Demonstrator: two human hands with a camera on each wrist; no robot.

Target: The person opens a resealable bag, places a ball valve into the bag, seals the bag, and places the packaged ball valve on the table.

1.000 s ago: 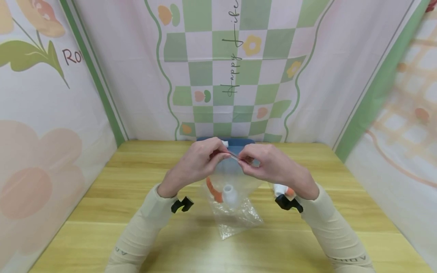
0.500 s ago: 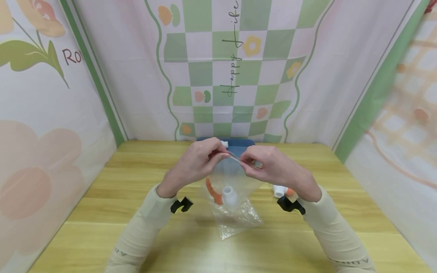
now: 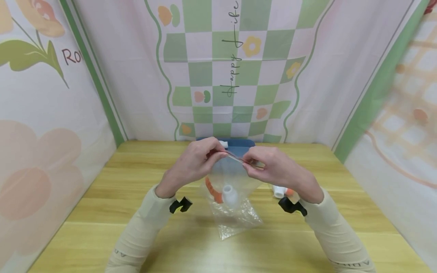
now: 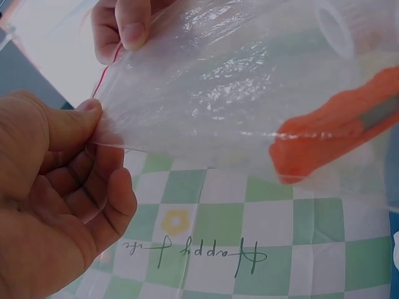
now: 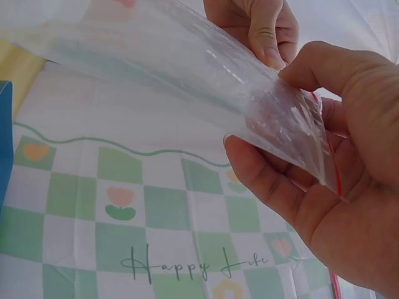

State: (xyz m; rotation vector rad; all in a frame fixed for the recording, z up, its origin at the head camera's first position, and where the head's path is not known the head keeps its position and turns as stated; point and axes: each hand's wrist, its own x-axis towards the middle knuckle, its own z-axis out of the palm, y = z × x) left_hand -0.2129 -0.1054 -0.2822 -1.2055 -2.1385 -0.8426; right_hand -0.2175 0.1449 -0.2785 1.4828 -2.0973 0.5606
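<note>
Left hand (image 3: 191, 161): one, near where it was, thumb and forefinger pinching the mouth of our clear bag (image 3: 239, 219) at its red strip (image 4: 103, 75). Orange piece (image 3: 216, 196): one, seen through the film, inside the bag. White piece (image 3: 230, 196): one, hollow-ended, inside, just right of the orange. Bag: one, mouth raised between both hands, before the blue tray (image 3: 241, 143). Right hand (image 3: 278, 165): one, pinching the same mouth, its grip shifted slightly rightward; we now find more strip bared between the hands. We judge this as the closure being worked along its length; whether it is sealed, we cannot tell. Second white piece (image 3: 278, 192): one, on the counter (image 3: 341, 223), by the right wrist.
</note>
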